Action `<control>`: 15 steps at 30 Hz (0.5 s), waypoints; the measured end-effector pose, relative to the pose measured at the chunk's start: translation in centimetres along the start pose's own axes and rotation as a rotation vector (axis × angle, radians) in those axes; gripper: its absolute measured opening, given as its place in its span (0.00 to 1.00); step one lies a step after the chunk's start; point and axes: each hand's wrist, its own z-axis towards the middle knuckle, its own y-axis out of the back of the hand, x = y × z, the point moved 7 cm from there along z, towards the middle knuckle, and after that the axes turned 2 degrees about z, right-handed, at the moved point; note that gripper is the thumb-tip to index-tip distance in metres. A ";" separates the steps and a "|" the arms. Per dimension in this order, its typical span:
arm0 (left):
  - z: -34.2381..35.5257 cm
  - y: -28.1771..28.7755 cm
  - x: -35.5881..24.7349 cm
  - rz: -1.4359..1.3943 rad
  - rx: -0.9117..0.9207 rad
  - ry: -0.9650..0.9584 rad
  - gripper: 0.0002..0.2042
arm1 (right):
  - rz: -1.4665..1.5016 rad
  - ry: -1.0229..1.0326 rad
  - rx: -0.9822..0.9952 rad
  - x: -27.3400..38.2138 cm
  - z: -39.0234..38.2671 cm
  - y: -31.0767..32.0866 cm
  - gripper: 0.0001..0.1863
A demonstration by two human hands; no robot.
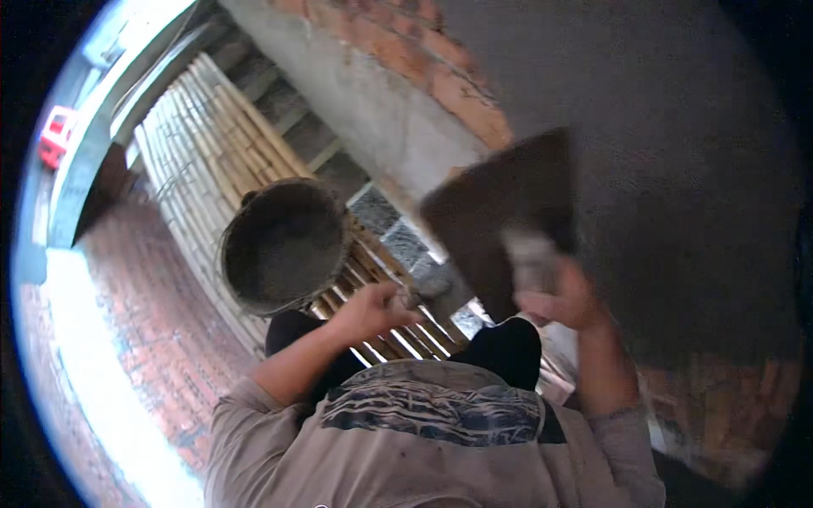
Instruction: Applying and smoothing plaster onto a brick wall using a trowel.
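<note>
The right hand (569, 298) has its fingers wrapped round the pale handle of the trowel (508, 199), closed firmly as far as the blur shows. The trowel is in front of the person, right of the middle, its broad dark blade pointing away, near the grey wall (677, 152); whether blade and wall touch, I cannot tell.

The left hand (373, 313) is near the right side of the bucket (240, 241), over the bamboo platform (203, 127). Its fingers are partly curled, and I cannot tell whether they pinch something small. The bucket sits on the bamboo to the left, its mouth toward the person; the inside is dark grey, and how much mix is in it is unclear.

As for progress, the work looks well on: an even grey coat covers most of the wall to the right. Bare brick (466, 106) shows along its far left edge, with a paler band (364, 93) beside it, and more brick-coloured surface (720, 406) appears at the near right. Those parts seem uncoated, though whether they are meant to be covered does not show. No mortar can be made out on the blade.
</note>
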 end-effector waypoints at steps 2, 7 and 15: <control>-1.5 1.1 -0.4 -0.106 -0.077 -0.019 0.14 | -0.137 -0.295 0.120 0.4 3.9 -3.5 0.13; -5.8 7.2 5.5 -0.553 -0.309 -0.085 0.14 | -0.333 -0.010 0.246 -2.1 9.7 -4.5 0.14; -7.9 17.6 14.9 0.990 -1.190 -0.306 0.11 | -0.285 0.042 -0.085 -6.7 12.0 -3.7 0.14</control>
